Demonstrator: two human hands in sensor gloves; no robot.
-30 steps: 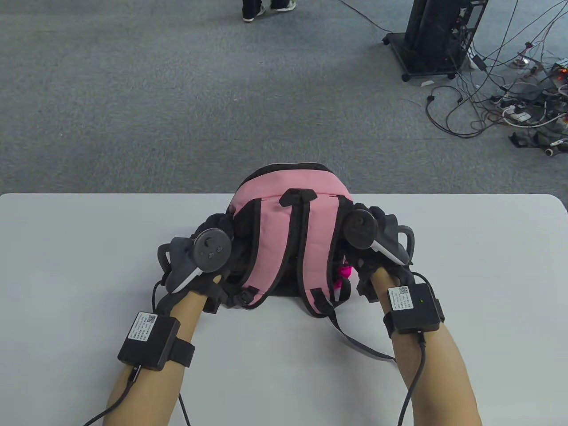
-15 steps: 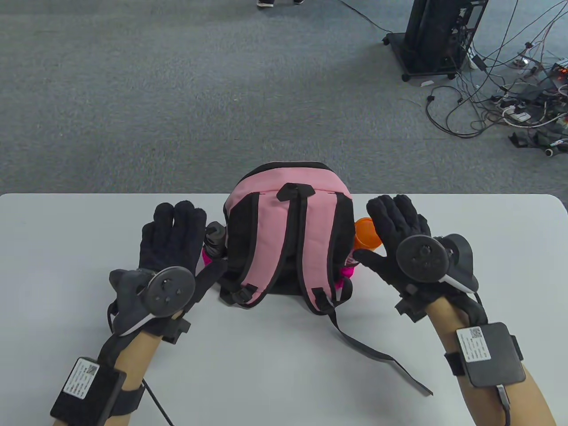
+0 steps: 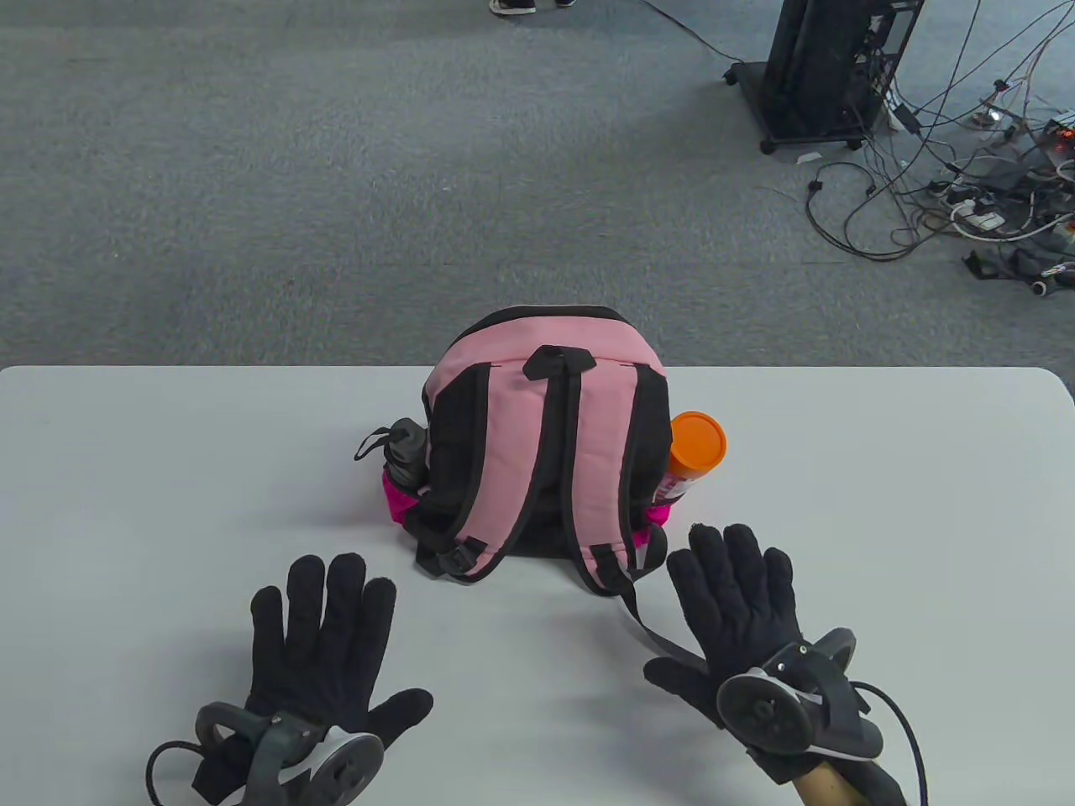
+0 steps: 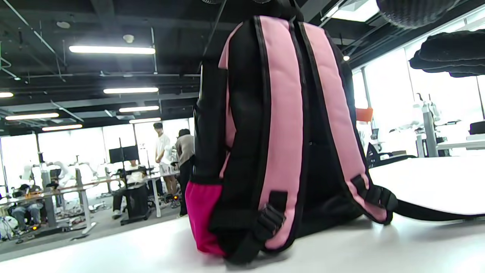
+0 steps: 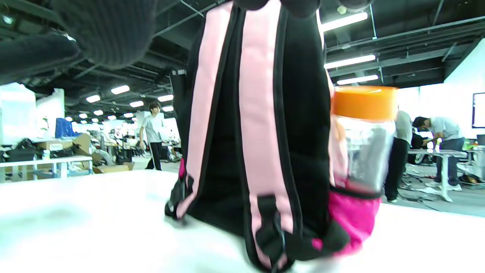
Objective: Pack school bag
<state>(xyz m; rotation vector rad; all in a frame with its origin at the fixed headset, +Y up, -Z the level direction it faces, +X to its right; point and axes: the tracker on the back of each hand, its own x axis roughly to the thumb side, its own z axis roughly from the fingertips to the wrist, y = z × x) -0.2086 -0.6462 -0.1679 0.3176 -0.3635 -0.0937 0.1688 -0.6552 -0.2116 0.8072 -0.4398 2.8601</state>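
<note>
The pink and black school bag [image 3: 546,437] stands upright at the table's far middle, straps toward me; it also shows in the left wrist view [image 4: 280,144] and the right wrist view [image 5: 257,144]. A clear container with an orange lid [image 3: 695,449] sits in its right magenta side pocket, also seen in the right wrist view [image 5: 362,136]. A dark bottle [image 3: 405,449] sits in the left side pocket. My left hand [image 3: 323,646] lies flat and open on the table in front of the bag. My right hand [image 3: 739,604] is open with fingers spread, resting near a loose strap [image 3: 651,634].
The white table [image 3: 168,504] ends just behind the bag, with grey carpet beyond. A black equipment stand [image 3: 827,71] and tangled cables [image 3: 983,185] lie on the floor at the far right. People and desks show in the wrist views' background.
Both hands let go of the bag's sides, opened, and drew back toward me to the table's near edge. The bag stays upright with the side-pocket items now uncovered.
</note>
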